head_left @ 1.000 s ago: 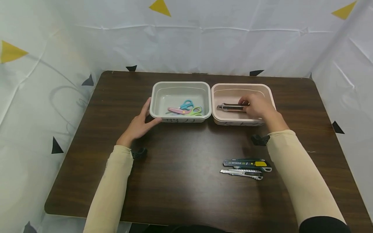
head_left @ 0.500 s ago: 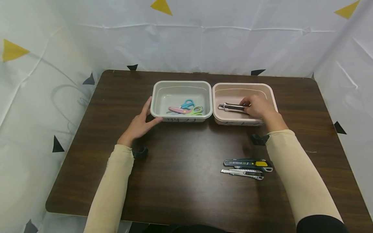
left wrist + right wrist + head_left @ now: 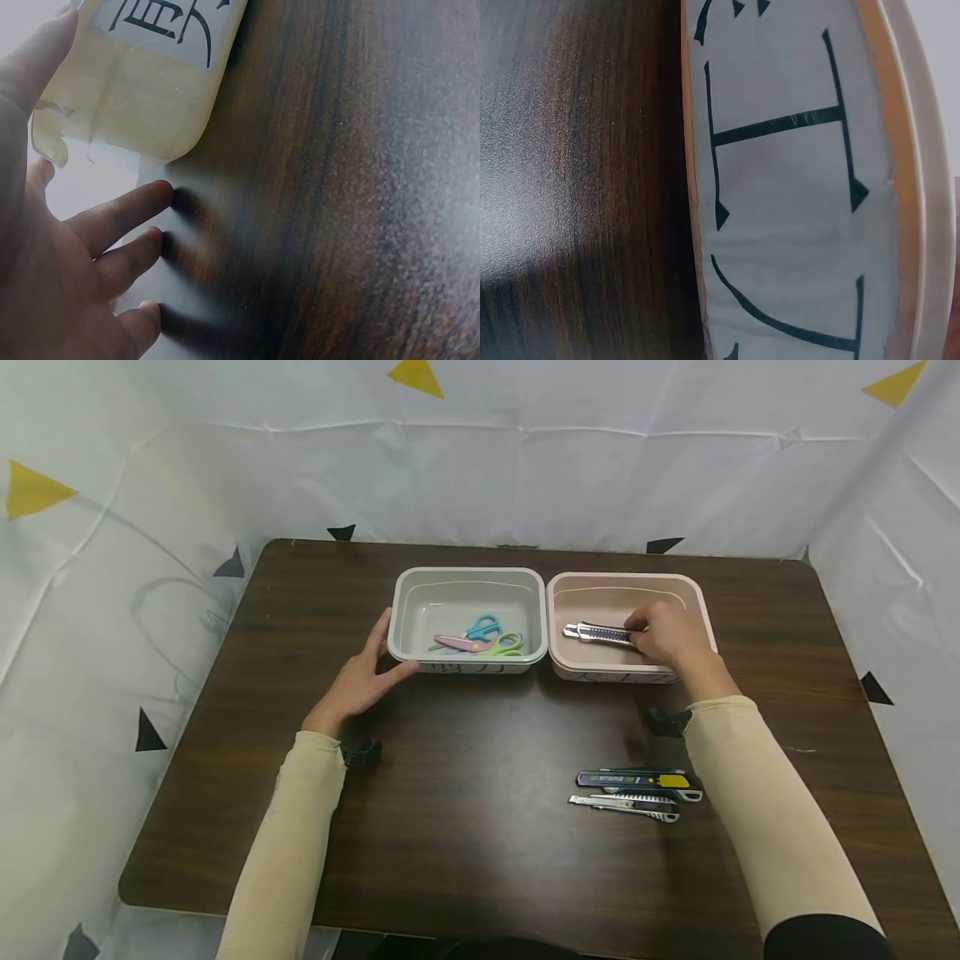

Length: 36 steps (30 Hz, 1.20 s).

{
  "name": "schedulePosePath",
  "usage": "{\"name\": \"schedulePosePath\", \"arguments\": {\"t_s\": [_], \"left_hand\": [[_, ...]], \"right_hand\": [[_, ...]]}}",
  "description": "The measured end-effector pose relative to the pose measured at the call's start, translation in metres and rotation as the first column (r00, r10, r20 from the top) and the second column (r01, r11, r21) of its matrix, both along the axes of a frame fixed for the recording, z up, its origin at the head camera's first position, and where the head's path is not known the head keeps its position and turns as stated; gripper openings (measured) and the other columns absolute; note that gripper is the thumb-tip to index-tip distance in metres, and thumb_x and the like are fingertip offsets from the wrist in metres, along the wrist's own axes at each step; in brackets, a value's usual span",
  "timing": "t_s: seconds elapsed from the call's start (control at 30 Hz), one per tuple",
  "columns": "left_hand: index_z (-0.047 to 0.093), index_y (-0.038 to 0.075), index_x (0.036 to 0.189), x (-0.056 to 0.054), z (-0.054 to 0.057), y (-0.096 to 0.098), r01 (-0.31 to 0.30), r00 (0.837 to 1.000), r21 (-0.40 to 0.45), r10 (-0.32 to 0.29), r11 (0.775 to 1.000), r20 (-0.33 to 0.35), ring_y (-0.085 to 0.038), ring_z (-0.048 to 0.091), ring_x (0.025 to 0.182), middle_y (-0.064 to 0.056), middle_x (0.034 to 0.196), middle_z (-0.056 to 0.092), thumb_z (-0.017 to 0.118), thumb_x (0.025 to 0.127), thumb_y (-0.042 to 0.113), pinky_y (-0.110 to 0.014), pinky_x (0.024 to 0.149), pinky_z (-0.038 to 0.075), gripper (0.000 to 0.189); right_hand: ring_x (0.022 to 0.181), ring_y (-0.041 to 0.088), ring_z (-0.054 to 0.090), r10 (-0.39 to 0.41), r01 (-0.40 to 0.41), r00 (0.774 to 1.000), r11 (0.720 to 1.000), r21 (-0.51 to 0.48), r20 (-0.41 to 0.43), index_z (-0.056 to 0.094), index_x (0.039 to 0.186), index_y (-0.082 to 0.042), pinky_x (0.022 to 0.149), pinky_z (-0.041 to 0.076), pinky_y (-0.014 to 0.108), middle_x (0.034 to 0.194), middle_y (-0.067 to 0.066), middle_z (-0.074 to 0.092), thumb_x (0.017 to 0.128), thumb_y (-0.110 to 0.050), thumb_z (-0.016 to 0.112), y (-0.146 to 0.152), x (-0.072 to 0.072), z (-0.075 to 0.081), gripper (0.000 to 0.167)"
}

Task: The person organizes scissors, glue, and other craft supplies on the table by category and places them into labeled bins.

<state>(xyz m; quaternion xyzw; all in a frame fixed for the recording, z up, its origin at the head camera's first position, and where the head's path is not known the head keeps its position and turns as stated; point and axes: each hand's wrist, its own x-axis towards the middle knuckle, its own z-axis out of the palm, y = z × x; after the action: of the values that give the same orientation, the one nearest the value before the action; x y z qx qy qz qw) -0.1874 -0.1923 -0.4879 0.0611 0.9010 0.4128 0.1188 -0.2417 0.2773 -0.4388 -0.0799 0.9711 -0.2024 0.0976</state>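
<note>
My right hand (image 3: 670, 637) reaches into the pink bin (image 3: 622, 578) and pinches the back end of a box cutter (image 3: 598, 633), whose tip points left, low within the bin. My left hand (image 3: 356, 685) rests at the left end of the pale grey-green bin (image 3: 468, 572), fingers spread along its side and thumb at the front corner. The left wrist view shows this bin's labelled side (image 3: 142, 97) beside the thumb, with the other fingers stretched over the table. Only the pink bin's label (image 3: 787, 172) and rim fill the right wrist view; the hand is hidden there.
Inside the grey-green bin lie blue-handled scissors (image 3: 483, 627) and pink-and-green scissors (image 3: 468, 645). More box cutters lie on the table near my right forearm, a dark one with yellow (image 3: 637, 780) and a silver one (image 3: 626, 806). White sheeting (image 3: 517, 485) surrounds the brown table (image 3: 465, 827).
The box cutter has rolled slightly in my right hand, so a different face of it shows, and it has shifted slightly. My left hand stays against the grey-green bin.
</note>
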Motion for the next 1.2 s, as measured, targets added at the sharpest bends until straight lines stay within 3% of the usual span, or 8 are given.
{"name": "schedulePosePath", "arguments": {"t_s": [0.23,0.5,0.8,0.97,1.07,1.2], "left_hand": [[-0.006,0.061,0.147,-0.001,0.0,0.0,-0.006,1.0,-0.001,0.006,1.0,0.012,-0.044,0.027,0.141,-0.007,0.157,0.031,0.058,0.084,0.071,-0.073,0.102,0.024,0.09],[-0.005,0.063,0.146,0.001,0.001,-0.001,-0.017,1.0,0.007,0.017,1.0,0.025,-0.043,0.027,0.142,-0.007,0.158,0.03,0.058,0.083,0.072,-0.074,0.102,0.023,0.09],[-0.005,0.064,0.145,-0.001,0.002,0.0,-0.015,1.0,0.009,0.015,1.0,0.025,-0.044,0.028,0.141,-0.008,0.157,0.031,0.058,0.083,0.072,-0.073,0.101,0.024,0.089],[-0.005,0.062,0.147,0.0,0.004,-0.001,-0.01,1.0,0.005,0.01,1.0,0.027,-0.043,0.028,0.141,-0.009,0.157,0.032,0.058,0.084,0.071,-0.073,0.102,0.024,0.09],[-0.005,0.062,0.146,0.0,0.004,-0.001,-0.004,1.0,0.006,0.003,1.0,0.03,-0.043,0.028,0.141,-0.008,0.157,0.032,0.058,0.084,0.071,-0.073,0.102,0.024,0.09],[-0.005,0.062,0.146,0.0,0.004,0.0,-0.001,1.0,0.01,0.001,1.0,0.029,-0.042,0.028,0.141,-0.007,0.157,0.032,0.059,0.084,0.071,-0.072,0.103,0.024,0.09]], "right_hand": [[0.102,0.034,0.058,0.013,-0.013,1.0,1.0,0.016,-0.017,0.069,0.115,0.004,0.091,0.043,0.053,0.114,0.023,0.066,0.089,-0.008,0.06,0.001,0.004,0.006,0.03],[0.114,0.037,0.057,-0.029,0.03,0.999,0.999,0.025,-0.027,0.06,0.134,-0.007,0.089,0.04,0.062,0.126,0.02,0.062,0.096,-0.021,0.057,0.003,0.013,0.015,0.041],[0.118,0.038,0.056,-0.039,0.027,0.993,0.994,-0.107,-0.113,0.055,0.141,-0.013,0.092,0.04,0.062,0.133,0.015,0.059,0.098,-0.028,0.058,-0.003,0.046,0.045,0.046],[0.112,0.032,0.059,-0.029,-0.011,0.989,0.963,-0.27,-0.145,0.061,0.133,-0.009,0.094,0.046,0.054,0.125,0.013,0.063,0.097,-0.023,0.063,-0.008,0.073,0.064,0.039],[0.104,0.02,0.062,-0.015,-0.037,0.99,0.934,-0.356,-0.142,0.067,0.124,-0.007,0.091,0.051,0.035,0.118,0.01,0.067,0.095,-0.019,0.067,-0.01,0.091,0.073,0.032],[0.097,0.006,0.062,0.079,-0.121,0.989,0.92,-0.373,-0.128,0.071,0.118,-0.011,0.081,0.046,0.012,0.112,0.002,0.07,0.092,-0.016,0.071,-0.01,0.117,0.08,0.026]]}}
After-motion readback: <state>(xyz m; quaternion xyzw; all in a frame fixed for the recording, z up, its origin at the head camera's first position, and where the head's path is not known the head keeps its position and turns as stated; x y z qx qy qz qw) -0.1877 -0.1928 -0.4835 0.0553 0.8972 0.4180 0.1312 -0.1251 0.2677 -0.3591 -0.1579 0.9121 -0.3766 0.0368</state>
